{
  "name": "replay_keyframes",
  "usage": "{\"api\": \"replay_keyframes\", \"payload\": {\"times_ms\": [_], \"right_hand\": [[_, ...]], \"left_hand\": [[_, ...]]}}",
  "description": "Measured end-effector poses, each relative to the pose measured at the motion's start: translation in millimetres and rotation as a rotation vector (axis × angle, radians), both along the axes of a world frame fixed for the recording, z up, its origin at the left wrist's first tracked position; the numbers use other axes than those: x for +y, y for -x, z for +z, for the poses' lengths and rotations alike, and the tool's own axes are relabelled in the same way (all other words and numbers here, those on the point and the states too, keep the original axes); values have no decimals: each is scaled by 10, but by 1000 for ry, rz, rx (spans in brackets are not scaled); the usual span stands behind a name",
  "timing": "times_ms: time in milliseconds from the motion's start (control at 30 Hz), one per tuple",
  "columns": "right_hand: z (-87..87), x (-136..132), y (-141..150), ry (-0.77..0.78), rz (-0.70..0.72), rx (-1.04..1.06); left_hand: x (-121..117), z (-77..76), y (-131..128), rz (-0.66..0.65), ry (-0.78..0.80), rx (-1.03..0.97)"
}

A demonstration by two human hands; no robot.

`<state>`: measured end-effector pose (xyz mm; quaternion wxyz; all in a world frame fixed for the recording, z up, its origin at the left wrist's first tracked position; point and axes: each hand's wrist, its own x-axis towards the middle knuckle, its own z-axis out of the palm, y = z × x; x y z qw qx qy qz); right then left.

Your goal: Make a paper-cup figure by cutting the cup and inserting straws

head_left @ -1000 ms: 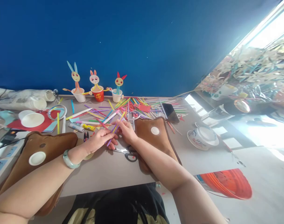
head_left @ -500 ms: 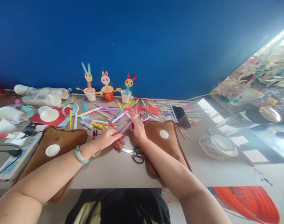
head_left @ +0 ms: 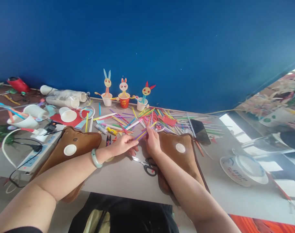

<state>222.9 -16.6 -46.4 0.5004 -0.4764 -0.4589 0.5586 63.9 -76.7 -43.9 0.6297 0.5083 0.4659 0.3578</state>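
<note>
Purple and yellow sticks at centre of frame, slanting up to the right. Left hand pinches their lower end, thumb over fingers; right hand closed round the upper end. Just below, scissors lie on the table. Right of centre, a brown cushion partly under the right forearm. Above the hands, loose coloured sticks; behind these, left of centre, three rabbit-eared figures standing in cups.
</note>
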Motion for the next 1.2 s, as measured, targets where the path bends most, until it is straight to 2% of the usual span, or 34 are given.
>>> {"api": "replay_keyframes", "payload": {"times_ms": [100, 200, 267, 367, 467, 500, 600, 700, 833, 967, 1067, 1200], "right_hand": [[-4, 27, -44, -23, -3, -80], [0, 52, -73, -73, 121, -213], [15, 53, -88, -94, 203, -277], [71, 29, -127, -145, 218, -442], [196, -5, -161, -294, 125, -818], [253, -11, -154, -340, 132, -944], [443, 41, -25, -428, 303, -1263], [592, 274, 258, -486, 416, -1553], [668, 805, 704, -491, 358, -1612], [648, 1260, 1048, -527, 302, -1611], [590, 1458, 1211, -535, 292, -1610], [489, 1595, 1324, -557, 279, -1617]], "left_hand": [[-52, 58, 21, 52, -238, 232], [-80, 151, 49, 139, -456, 437], [-81, 211, 69, 161, -528, 493], [-77, 268, 94, 194, -576, 495], [-74, 270, 105, 247, -600, 470], [-70, 258, 106, 264, -601, 448], [-41, 196, 109, 284, -582, 331], [6, 132, 117, 275, -564, 253], [70, 67, 128, 357, -525, 220], [138, -22, 114, 374, -449, 107], [177, -96, 87, 361, -420, 118], [201, -155, 55, 365, -420, 137]]}}
